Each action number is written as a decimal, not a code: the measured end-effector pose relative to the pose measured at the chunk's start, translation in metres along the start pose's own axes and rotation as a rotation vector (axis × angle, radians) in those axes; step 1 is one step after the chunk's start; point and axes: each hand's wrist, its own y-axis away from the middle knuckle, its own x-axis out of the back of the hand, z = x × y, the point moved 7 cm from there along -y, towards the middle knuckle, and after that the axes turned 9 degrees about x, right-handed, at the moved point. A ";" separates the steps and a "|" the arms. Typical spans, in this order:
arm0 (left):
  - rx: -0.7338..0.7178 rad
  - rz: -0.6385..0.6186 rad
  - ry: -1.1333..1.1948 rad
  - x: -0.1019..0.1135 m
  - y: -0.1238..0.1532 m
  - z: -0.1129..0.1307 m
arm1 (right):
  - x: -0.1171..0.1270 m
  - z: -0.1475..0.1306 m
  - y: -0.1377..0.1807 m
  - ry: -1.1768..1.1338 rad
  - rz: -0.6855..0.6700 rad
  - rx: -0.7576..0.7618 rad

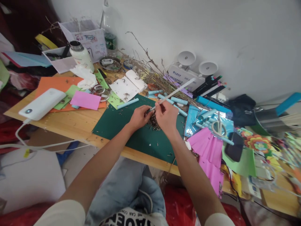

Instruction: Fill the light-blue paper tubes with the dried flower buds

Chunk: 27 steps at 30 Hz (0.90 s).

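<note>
Both my hands meet over a dark green cutting mat [122, 128] on the wooden table. My right hand [166, 116] is closed around the lower end of a long thin white stick [178, 90] that slants up to the right. My left hand [139, 116] pinches the same stick's near tip, fingers curled. Under the hands lies a small heap of dry brown plant scraps [154, 123]. Rolled light-blue paper tubes [128, 103] lie just beyond the hands.
Dry twigs [150, 67], an open notebook [128, 85], a white bottle [81, 56], a white power bank [42, 103] and orange and pink paper sheets [86, 99] lie left and behind. At right are scissors [219, 127], pink folded paper [207, 150], markers [209, 84] and a black phone [234, 147].
</note>
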 end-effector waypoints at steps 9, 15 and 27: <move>0.003 0.006 -0.022 0.000 0.001 -0.001 | 0.001 0.002 -0.002 0.016 0.008 -0.011; -0.004 0.009 -0.026 0.000 0.001 -0.001 | 0.002 0.005 0.001 -0.002 0.024 -0.035; 0.000 0.000 -0.018 -0.001 0.001 -0.001 | 0.002 0.006 0.002 0.028 0.039 -0.029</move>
